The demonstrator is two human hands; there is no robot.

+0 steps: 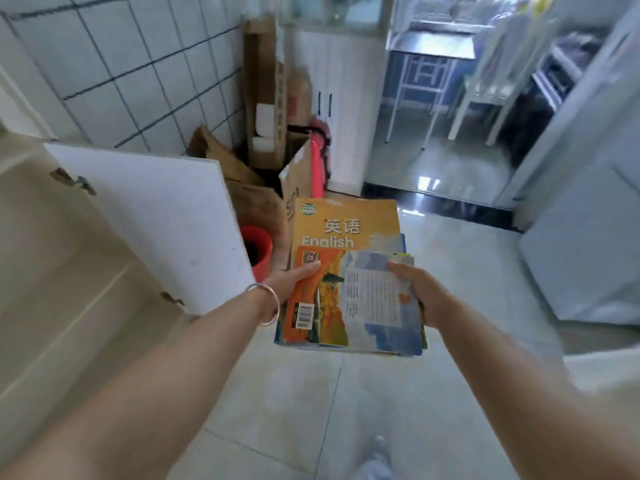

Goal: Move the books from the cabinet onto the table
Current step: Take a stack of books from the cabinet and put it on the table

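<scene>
A stack of books (349, 282) hangs in front of me above the tiled floor, gripped from both sides. On top lie an orange book with a barcode and a blue-and-white one, over a yellow "English" textbook (346, 223). My left hand (291, 282), with a bangle on the wrist, grips the stack's left edge. My right hand (415, 289) grips its right edge. The cabinet's white door (156, 216) stands open at my left. A metal table (433, 46) shows far off in the room beyond.
Cardboard boxes (266, 109) are piled in the corner ahead, with a red bucket (258, 249) beside the cabinet door. A white cupboard (339, 98) stands behind them. A white appliance (588, 254) fills the right side. A dark threshold (443, 202) crosses the doorway.
</scene>
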